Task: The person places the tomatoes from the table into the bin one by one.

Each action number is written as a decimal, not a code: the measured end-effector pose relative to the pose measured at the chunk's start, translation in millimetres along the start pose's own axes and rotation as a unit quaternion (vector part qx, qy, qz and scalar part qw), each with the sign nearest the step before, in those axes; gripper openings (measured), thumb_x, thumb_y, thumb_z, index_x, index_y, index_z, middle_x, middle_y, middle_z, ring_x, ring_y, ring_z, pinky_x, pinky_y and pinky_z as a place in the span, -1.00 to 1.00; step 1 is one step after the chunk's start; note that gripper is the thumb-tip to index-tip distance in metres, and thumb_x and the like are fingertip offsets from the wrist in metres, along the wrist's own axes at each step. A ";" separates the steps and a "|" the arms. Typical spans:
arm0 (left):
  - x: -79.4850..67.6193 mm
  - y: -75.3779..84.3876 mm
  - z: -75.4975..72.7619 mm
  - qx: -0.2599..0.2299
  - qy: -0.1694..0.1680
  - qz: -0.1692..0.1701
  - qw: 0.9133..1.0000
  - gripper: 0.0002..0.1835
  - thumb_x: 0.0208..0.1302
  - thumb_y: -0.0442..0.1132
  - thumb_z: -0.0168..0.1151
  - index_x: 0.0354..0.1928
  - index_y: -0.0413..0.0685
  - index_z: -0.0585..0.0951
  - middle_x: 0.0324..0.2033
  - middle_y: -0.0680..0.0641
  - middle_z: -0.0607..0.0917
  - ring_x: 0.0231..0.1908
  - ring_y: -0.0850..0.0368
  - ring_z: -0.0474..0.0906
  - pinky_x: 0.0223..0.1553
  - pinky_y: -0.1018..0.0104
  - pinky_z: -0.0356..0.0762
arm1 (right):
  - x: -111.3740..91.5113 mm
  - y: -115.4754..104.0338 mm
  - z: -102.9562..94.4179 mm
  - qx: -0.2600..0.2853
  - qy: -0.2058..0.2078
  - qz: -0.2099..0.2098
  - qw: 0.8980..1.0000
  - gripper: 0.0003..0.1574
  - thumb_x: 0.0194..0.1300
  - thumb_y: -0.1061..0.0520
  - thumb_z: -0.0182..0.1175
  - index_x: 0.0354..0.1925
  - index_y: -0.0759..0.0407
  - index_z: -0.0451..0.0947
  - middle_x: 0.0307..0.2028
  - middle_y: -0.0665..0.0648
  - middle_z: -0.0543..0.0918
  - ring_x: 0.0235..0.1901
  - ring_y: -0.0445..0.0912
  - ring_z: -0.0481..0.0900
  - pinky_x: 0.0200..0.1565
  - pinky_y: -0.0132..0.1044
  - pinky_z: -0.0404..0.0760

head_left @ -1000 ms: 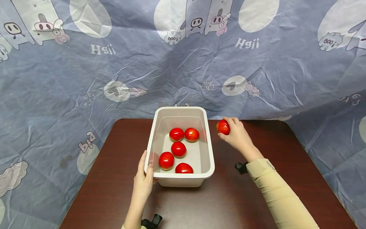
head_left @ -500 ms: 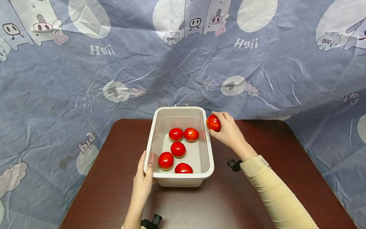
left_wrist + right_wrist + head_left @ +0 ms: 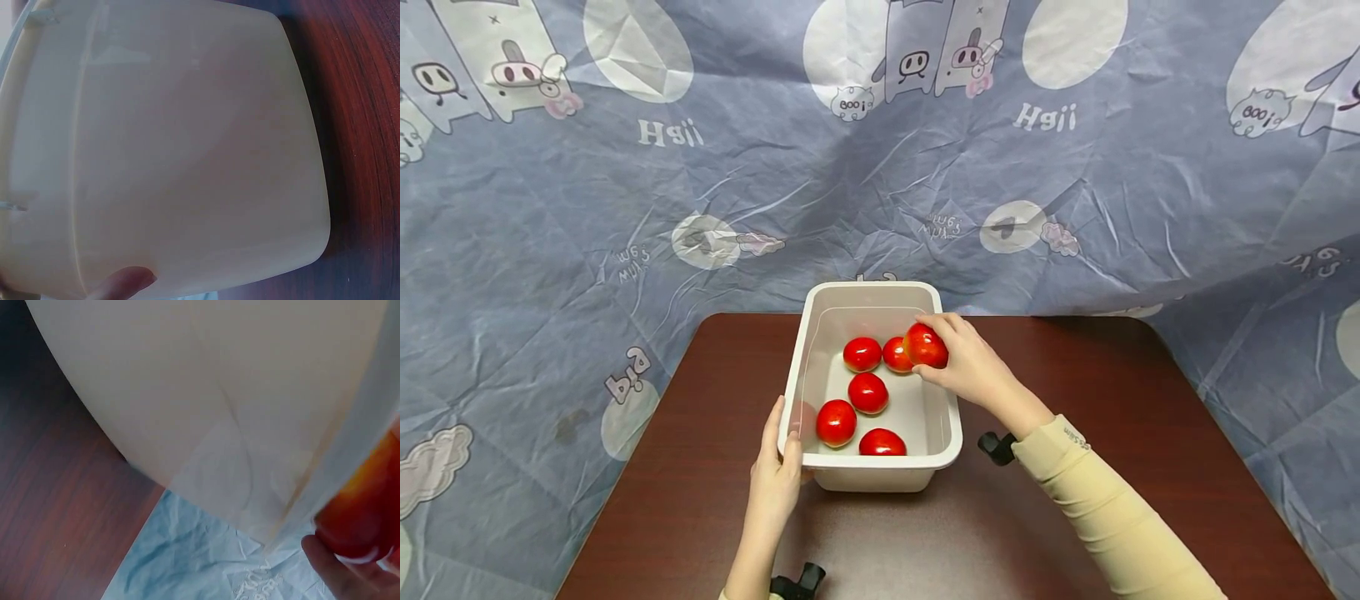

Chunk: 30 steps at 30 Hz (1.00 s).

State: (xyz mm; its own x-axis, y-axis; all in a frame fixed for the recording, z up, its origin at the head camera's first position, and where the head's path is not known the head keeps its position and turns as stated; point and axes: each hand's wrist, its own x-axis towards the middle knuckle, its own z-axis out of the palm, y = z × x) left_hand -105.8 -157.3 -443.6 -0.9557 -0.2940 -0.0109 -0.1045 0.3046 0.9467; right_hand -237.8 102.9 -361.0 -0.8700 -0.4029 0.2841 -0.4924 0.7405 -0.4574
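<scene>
A light grey plastic bin (image 3: 880, 461) stands on the table, and several shiny red apples lie on its floor, among them a middle apple (image 3: 868, 393) and a near-left apple (image 3: 837, 422). My left hand (image 3: 777, 471) grips the bin's near-left corner, thumb on the rim; a fingertip (image 3: 134, 280) shows against the outer wall in the left wrist view. Over the bin's right side, my right hand (image 3: 970, 365) holds another red apple (image 3: 927, 345) between thumb and fingers. That apple partly covers one in the bin (image 3: 897, 355). In the right wrist view, the held apple (image 3: 359, 525) appears beyond the rim.
The dark brown wooden table (image 3: 1075, 358) extends on both sides of the bin. Behind it hangs a blue-grey printed cloth (image 3: 850, 192), close to the table's back edge.
My right hand has carried its apple leftward from beside the bin, across the right rim, to above the inside. The left hand and the bin have stayed put.
</scene>
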 end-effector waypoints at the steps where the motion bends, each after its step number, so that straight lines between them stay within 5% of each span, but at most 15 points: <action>1: -0.1 0.2 0.1 0.001 0.000 0.000 1.000 -0.39 0.47 -0.21 -0.12 0.52 0.24 0.14 0.39 -0.29 0.33 0.09 -0.38 0.54 -0.30 0.02 0.74 | -0.6 -1.3 1.3 0.000 -0.006 -0.006 1.000 -0.13 0.07 0.04 0.45 0.33 0.11 0.38 0.14 0.24 0.49 0.12 0.16 0.47 0.12 0.07 0.59; 20: -0.6 0.7 1.5 0.012 0.007 0.001 1.000 -0.39 0.46 -0.20 -0.11 0.52 0.28 0.16 0.36 -0.30 0.37 0.03 -0.35 0.58 -0.36 0.12 0.74 | -7.6 -7.5 6.7 0.016 -0.023 -0.032 0.999 -0.09 0.07 0.04 0.48 0.35 0.10 0.36 0.23 0.22 0.46 0.22 0.16 0.41 0.24 0.09 0.50; 30: -0.4 0.4 -0.6 0.011 0.006 0.005 1.000 -0.39 0.46 -0.20 -0.12 0.52 0.25 0.15 0.38 -0.28 0.34 0.05 -0.34 0.57 -0.34 0.08 0.74 | -11.1 -2.8 12.0 0.014 -0.003 -0.040 0.999 -0.26 0.13 0.05 0.40 0.28 0.09 0.44 0.14 0.19 0.54 0.13 0.12 0.46 0.17 0.07 0.53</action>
State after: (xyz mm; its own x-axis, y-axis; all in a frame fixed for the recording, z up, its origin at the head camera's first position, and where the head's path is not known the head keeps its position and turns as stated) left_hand -105.3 -157.6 -443.0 -0.9534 -0.3016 0.0031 -0.1008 0.3282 0.9392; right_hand -227.1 98.8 -373.0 -0.8277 -0.4643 0.3152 -0.5611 0.6905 -0.4565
